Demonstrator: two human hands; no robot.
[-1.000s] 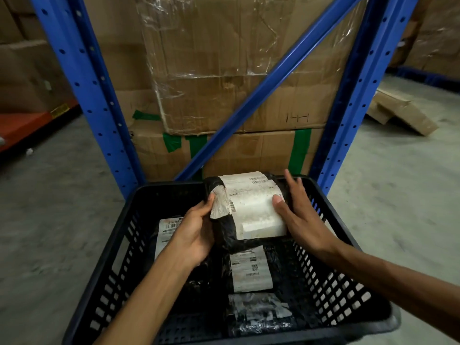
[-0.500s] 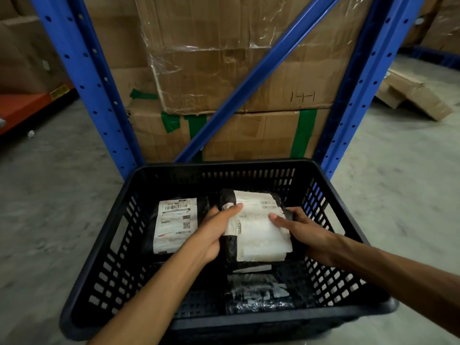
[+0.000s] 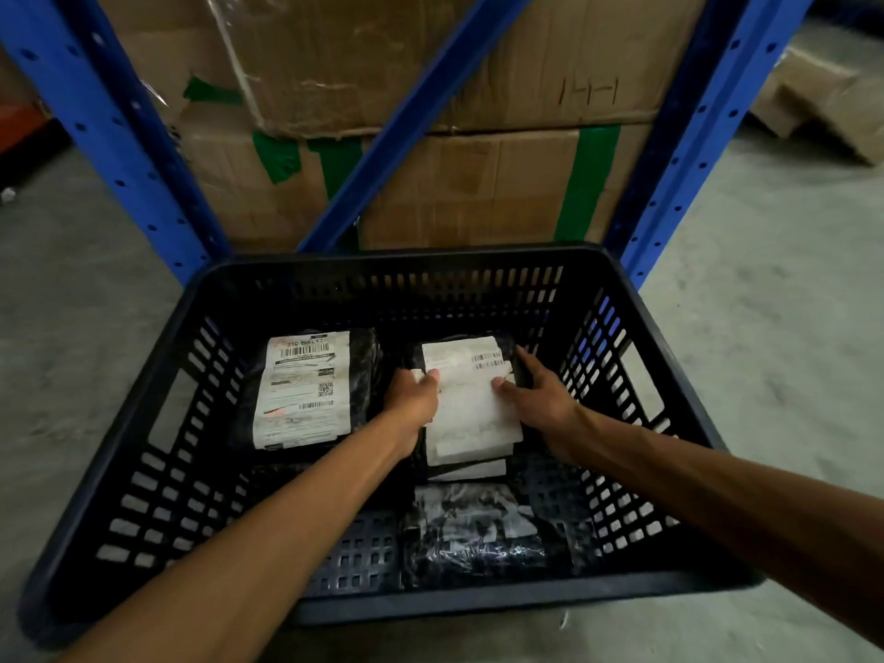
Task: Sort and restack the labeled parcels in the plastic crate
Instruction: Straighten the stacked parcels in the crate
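Note:
A black slotted plastic crate (image 3: 636,299) stands on the floor in front of me. A black parcel with a white label (image 3: 471,399) lies at its far right, on top of another labeled parcel whose edge shows beneath. My left hand (image 3: 414,399) grips its left edge and my right hand (image 3: 540,399) holds its right side, thumb on the label. A second black parcel with a large barcode label (image 3: 301,390) lies flat at the far left. A crinkled black parcel (image 3: 473,533) sits at the near right.
A blue steel rack (image 3: 119,150) with a diagonal brace rises just behind the crate, holding taped cardboard boxes (image 3: 478,184). Flattened cardboard (image 3: 823,112) lies on the concrete floor at the far right. An orange shelf edge shows at far left.
Both hands have lowered the white-labeled parcel from above the crate's far rim down onto the parcel at the far right. The left barcode parcel is now uncovered.

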